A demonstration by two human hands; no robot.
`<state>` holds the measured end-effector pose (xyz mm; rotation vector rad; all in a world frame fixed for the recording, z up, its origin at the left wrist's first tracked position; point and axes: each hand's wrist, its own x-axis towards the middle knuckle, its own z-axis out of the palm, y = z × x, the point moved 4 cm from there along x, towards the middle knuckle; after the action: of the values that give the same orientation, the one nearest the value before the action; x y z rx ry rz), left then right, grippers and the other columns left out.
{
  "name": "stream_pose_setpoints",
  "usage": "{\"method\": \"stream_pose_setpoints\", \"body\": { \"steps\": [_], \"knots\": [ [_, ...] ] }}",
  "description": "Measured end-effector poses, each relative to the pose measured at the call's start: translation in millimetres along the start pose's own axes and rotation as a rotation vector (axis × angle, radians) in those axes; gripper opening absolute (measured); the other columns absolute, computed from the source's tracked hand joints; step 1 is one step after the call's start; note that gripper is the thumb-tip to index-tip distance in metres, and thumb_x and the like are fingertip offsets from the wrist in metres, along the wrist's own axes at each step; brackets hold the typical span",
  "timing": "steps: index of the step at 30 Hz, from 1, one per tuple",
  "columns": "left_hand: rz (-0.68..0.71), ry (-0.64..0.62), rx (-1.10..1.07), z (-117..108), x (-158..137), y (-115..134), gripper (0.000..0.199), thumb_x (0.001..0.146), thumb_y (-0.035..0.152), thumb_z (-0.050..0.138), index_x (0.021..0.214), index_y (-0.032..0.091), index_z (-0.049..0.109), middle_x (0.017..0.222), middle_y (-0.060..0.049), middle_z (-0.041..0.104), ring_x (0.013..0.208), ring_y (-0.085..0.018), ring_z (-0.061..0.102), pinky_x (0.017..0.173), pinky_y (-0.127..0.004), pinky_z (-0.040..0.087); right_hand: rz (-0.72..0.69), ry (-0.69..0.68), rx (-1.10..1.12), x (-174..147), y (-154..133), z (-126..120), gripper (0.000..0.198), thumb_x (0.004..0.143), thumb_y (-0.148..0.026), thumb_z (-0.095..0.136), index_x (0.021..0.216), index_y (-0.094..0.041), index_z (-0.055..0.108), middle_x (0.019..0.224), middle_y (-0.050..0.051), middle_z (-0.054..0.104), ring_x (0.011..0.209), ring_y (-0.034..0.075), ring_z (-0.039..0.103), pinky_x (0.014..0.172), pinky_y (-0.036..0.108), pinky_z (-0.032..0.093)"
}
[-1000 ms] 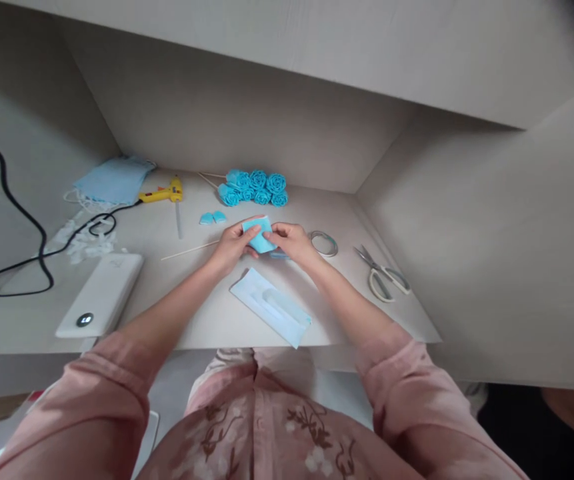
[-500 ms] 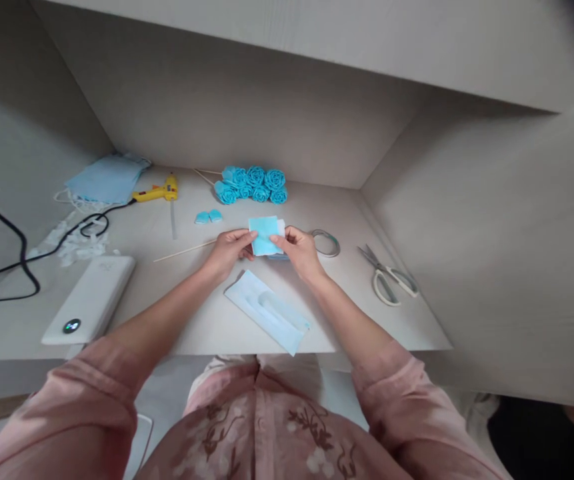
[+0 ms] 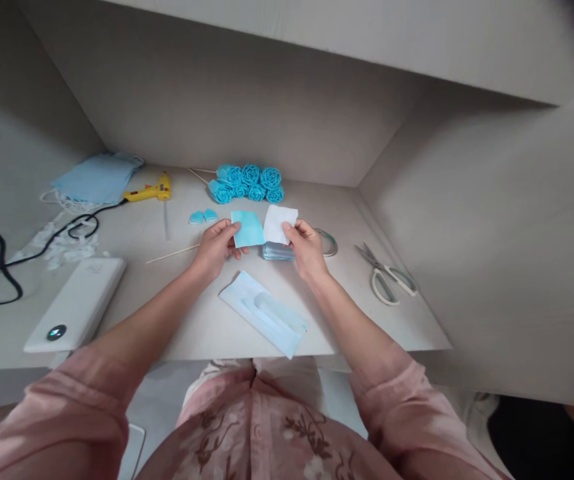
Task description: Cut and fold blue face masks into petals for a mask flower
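Observation:
My left hand (image 3: 217,247) pinches a blue fabric square (image 3: 247,229) by its left side. A white fabric square (image 3: 280,224) is held between the thumb and fingers of my right hand (image 3: 307,245). The two squares are side by side, their lower corners close together; I cannot tell whether they touch. Below them lies a stack of blue pieces (image 3: 277,251), partly hidden by my right hand. Nearer me an opened-out face mask (image 3: 264,313) rests on the table. Two small blue cut pieces (image 3: 203,217) and a thin wooden stick (image 3: 173,254) lie to the left.
Blue fabric roses (image 3: 251,183) on sticks lie at the back. On the left are face masks (image 3: 94,179), a yellow glue gun (image 3: 149,189), white scraps (image 3: 74,243) and a power bank (image 3: 77,303). Scissors (image 3: 385,273) and a wire ring (image 3: 329,242) are on the right.
The blue and white squares, overlapping before, are now apart. My left hand has moved left with the blue one; the white one now shows fully in my right hand.

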<state>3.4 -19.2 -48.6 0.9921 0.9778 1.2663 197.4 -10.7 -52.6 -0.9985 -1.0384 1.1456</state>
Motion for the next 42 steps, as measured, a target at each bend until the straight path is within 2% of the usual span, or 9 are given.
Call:
{"method": "stream_pose_setpoints", "body": {
  "steps": [5, 10, 13, 16, 21, 30, 36, 38, 42],
  "knots": [
    [0.004, 0.024, 0.036, -1, 1, -1, 0.034, 0.070, 0.042, 0.072, 0.084, 0.020, 0.051, 0.057, 0.004, 0.059, 0.047, -0.014, 0.060, 0.038, -0.021, 0.039, -0.059, 0.021, 0.086, -9, -18, 3, 0.039, 0.064, -0.053, 0.079, 0.077, -0.024, 0.057, 0.072, -0.003, 0.055, 0.063, 0.012, 0.048, 0.057, 0.026, 0.042],
    [0.063, 0.018, 0.049, -1, 3, -4, 0.025, 0.066, 0.033, 0.073, 0.081, 0.018, 0.060, 0.066, 0.003, 0.059, 0.053, -0.010, 0.054, 0.049, -0.024, 0.046, -0.041, -0.007, -0.026, -14, -23, 6, 0.041, 0.069, -0.059, 0.071, 0.081, -0.026, 0.052, 0.075, -0.001, 0.057, 0.065, 0.014, 0.052, 0.058, 0.028, 0.044],
    [0.197, 0.008, 0.100, -2, 2, -1, 0.011, 0.065, 0.023, 0.069, 0.074, 0.017, 0.066, 0.090, -0.003, 0.069, 0.083, -0.015, 0.064, 0.075, -0.027, 0.052, -0.021, -0.024, -0.024, -13, -21, 6, 0.039, 0.071, -0.059, 0.069, 0.083, -0.026, 0.051, 0.083, 0.000, 0.063, 0.074, 0.016, 0.060, 0.061, 0.029, 0.048],
    [0.331, 0.012, 0.191, -3, 0, 3, 0.009, 0.067, 0.015, 0.061, 0.068, 0.018, 0.070, 0.129, -0.007, 0.064, 0.119, -0.021, 0.059, 0.102, -0.034, 0.044, 0.002, -0.030, 0.064, -11, -20, 6, 0.040, 0.070, -0.059, 0.071, 0.086, -0.027, 0.053, 0.098, 0.001, 0.070, 0.094, 0.019, 0.066, 0.074, 0.032, 0.054],
    [0.435, 0.009, 0.206, -4, -1, 8, 0.015, 0.071, 0.011, 0.060, 0.068, 0.020, 0.071, 0.144, -0.005, 0.057, 0.132, -0.022, 0.051, 0.115, -0.040, 0.035, 0.049, -0.083, 0.232, -14, -16, 15, 0.043, 0.061, -0.052, 0.083, 0.084, -0.026, 0.059, 0.104, 0.003, 0.074, 0.105, 0.022, 0.067, 0.090, 0.038, 0.056],
    [0.413, -0.127, 0.065, 9, -11, 14, 0.017, 0.076, 0.024, 0.074, 0.061, 0.019, 0.067, 0.135, -0.006, 0.065, 0.127, -0.023, 0.058, 0.107, -0.037, 0.042, 0.179, -0.352, 0.159, -32, -12, 34, 0.043, 0.060, -0.054, 0.083, 0.084, -0.024, 0.064, 0.097, 0.006, 0.076, 0.104, 0.028, 0.068, 0.082, 0.041, 0.056],
    [0.327, -0.134, 0.072, 11, -11, 9, 0.016, 0.074, 0.026, 0.072, 0.062, 0.018, 0.066, 0.120, -0.007, 0.071, 0.113, -0.021, 0.064, 0.101, -0.033, 0.045, 0.165, -0.226, 0.079, -29, -4, 29, 0.038, 0.060, -0.051, 0.083, 0.071, -0.023, 0.059, 0.073, 0.000, 0.065, 0.075, 0.017, 0.061, 0.077, 0.034, 0.052],
    [0.251, -0.117, -0.002, 11, -9, 5, 0.007, 0.075, 0.026, 0.070, 0.074, 0.018, 0.070, 0.105, -0.005, 0.073, 0.098, -0.018, 0.067, 0.093, -0.032, 0.049, 0.137, -0.185, 0.064, -28, -3, 26, 0.038, 0.061, -0.052, 0.082, 0.073, -0.024, 0.060, 0.073, -0.001, 0.064, 0.074, 0.016, 0.059, 0.076, 0.032, 0.051],
    [0.053, -0.083, -0.194, 11, -7, 0, 0.036, 0.083, 0.040, 0.066, 0.112, 0.020, 0.063, 0.084, -0.002, 0.071, 0.074, -0.016, 0.066, 0.072, -0.029, 0.052, 0.080, -0.154, 0.036, -27, -3, 24, 0.032, 0.065, -0.048, 0.082, 0.073, -0.023, 0.062, 0.073, -0.002, 0.062, 0.070, 0.013, 0.053, 0.072, 0.029, 0.046]
  ]
}}
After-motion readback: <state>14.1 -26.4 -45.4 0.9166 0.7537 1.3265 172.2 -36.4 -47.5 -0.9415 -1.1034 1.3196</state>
